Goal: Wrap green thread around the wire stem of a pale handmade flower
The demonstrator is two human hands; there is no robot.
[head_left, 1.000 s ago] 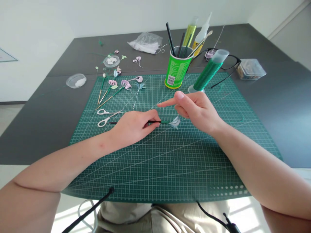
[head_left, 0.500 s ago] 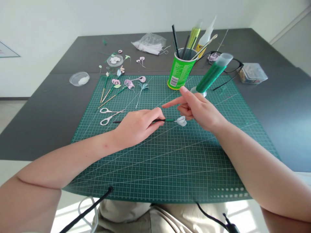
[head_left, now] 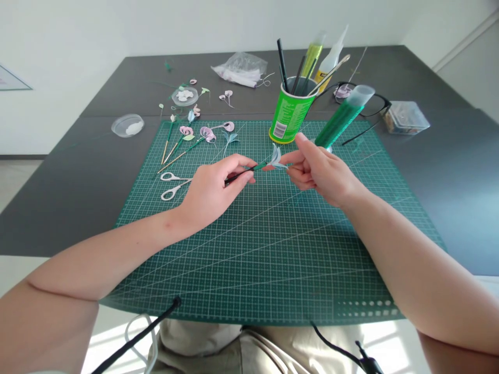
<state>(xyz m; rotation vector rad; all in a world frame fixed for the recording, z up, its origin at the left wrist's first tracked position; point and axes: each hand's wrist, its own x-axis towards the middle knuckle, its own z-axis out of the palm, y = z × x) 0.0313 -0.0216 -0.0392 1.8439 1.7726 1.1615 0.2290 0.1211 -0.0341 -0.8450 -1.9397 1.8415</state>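
Observation:
My left hand [head_left: 218,182] is closed around a dark stick with a green-wrapped end, and a pale blue flower [head_left: 276,157] sits at its tip. The stick tilts up to the right above the green cutting mat [head_left: 273,259]. Close by, my right hand [head_left: 315,163] has its thumb raised and its index finger stretched out behind the flower. Its other fingers are curled, and I see nothing held there. White-handled scissors [head_left: 170,193] lie left of my left hand, which partly hides their blades.
Several small flowers on sticks [head_left: 186,131] lie at the mat's upper left. A green can [head_left: 290,114] holding dark rods, a green tube [head_left: 341,122], eyeglasses [head_left: 384,105] and a clear box [head_left: 405,117] stand behind my right hand. Farther back lies a plastic bag [head_left: 241,70].
My left hand has lifted and tilted the stick, bringing the flower up and slightly left to my right index finger. My right hand has barely moved.

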